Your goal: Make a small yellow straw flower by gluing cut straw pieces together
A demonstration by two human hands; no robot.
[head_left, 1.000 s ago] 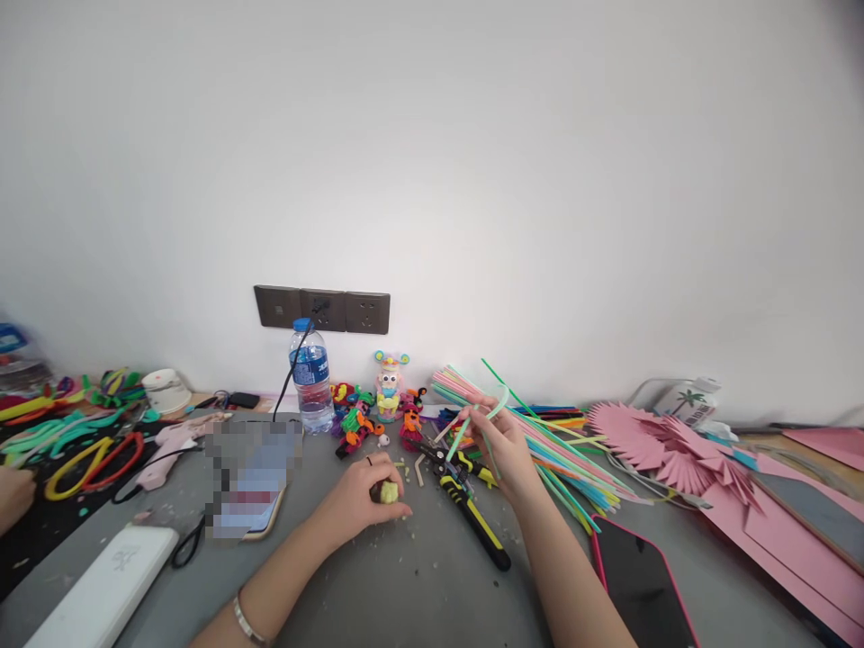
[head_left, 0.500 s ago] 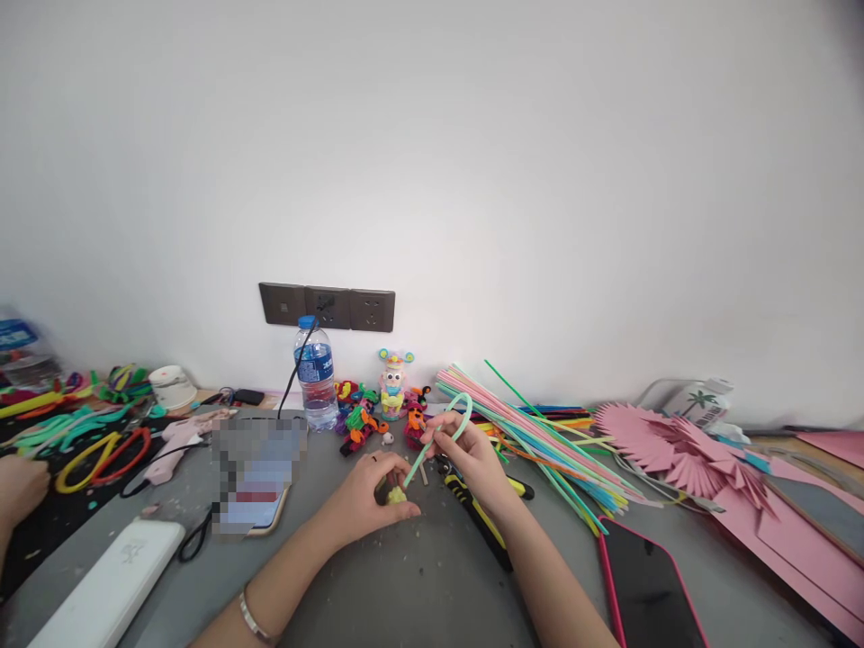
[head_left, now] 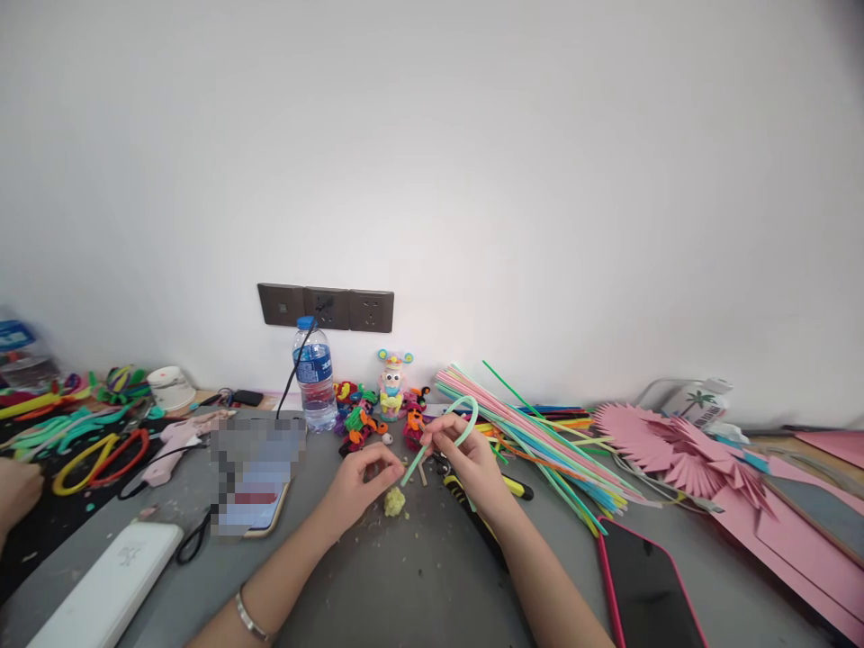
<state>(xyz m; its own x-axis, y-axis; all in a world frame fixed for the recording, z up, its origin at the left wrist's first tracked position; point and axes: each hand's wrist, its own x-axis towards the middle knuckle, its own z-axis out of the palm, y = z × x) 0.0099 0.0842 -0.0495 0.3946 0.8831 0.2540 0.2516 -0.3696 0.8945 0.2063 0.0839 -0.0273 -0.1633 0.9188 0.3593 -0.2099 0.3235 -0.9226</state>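
My right hand [head_left: 469,459] is closed, thumb and fingers pinching a pale green pipe cleaner [head_left: 467,402]. Its upper part bends over in a loop above the hand, and its straight end slants down to the left. At that lower end my left hand [head_left: 364,479] has thumb and fingertips drawn together against the pipe cleaner; the exact contact is hard to see. A small bumpy yellow ball [head_left: 394,502] is just below the left fingertips, near the pipe cleaner's tip. Whether the two are joined I cannot tell. Yellow-and-black pliers [head_left: 482,526] lie partly hidden under my right forearm.
Behind my hands stand a water bottle [head_left: 314,378] and a figurine [head_left: 391,387] among colourful pipe-cleaner pieces [head_left: 364,423]. A pipe-cleaner bundle [head_left: 540,432], pink folded paper [head_left: 681,445] and a phone [head_left: 652,585] lie right. Left are a power bank [head_left: 108,585] and another person's hand [head_left: 17,490].
My left hand has moved slightly up and left, uncovering the yellow ball it was around. Its fingertips are now at the pipe cleaner's lower end. The right hand keeps its pinch.
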